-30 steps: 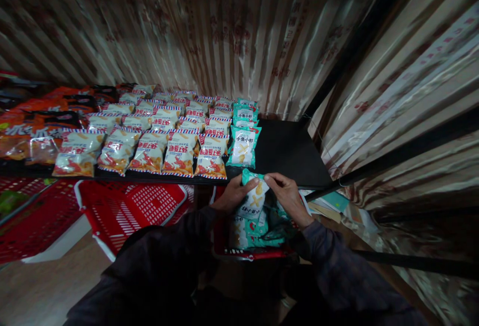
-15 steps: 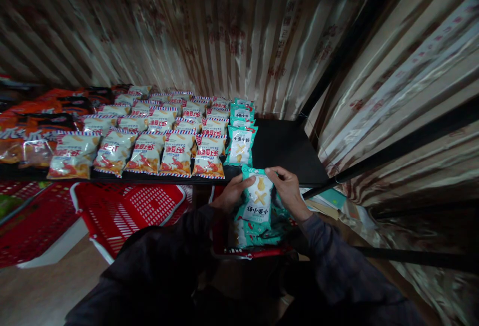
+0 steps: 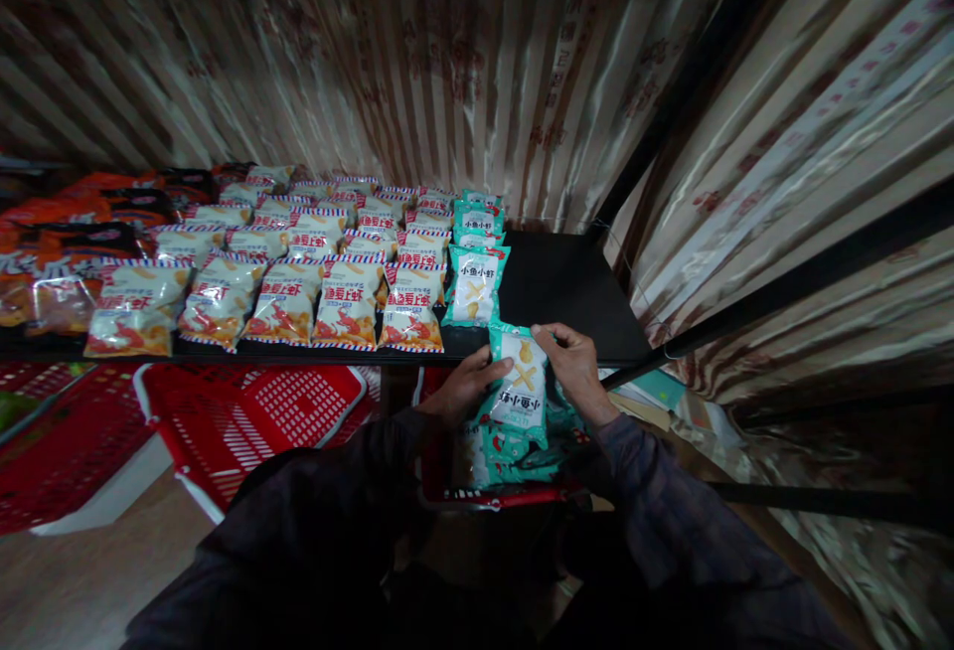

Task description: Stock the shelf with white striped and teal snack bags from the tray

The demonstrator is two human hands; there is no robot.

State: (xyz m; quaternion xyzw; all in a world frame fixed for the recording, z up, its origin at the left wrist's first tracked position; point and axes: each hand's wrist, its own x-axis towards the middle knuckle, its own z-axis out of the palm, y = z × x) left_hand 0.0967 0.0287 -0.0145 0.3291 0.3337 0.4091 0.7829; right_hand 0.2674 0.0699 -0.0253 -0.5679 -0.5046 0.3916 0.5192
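Between my two hands is a teal and white snack bag point(image 3: 520, 382), its printing upside down to me. My left hand point(image 3: 469, 382) grips its left side with the thumb on the front. My right hand point(image 3: 573, 364) pinches its upper right corner. Below it, a red basket point(image 3: 492, 502) holds several more teal bags point(image 3: 514, 466), partly hidden by the held one. On the black shelf point(image 3: 566, 282) just beyond my hands, a row of teal bags point(image 3: 475, 287) runs back towards the curtain, printing upright.
Several white and orange snack bags point(image 3: 347, 302) stand in rows left of the teal ones, with orange and black bags point(image 3: 81, 252) farther left. Another red basket point(image 3: 238, 421) sits below the shelf edge. Black frame bars point(image 3: 745, 332) and a striped curtain point(image 3: 477, 64) enclose the right and back.
The held bag has shifted slightly right and more of its front shows. My left thumb has moved a little lower along its edge. Both hands still grip it.
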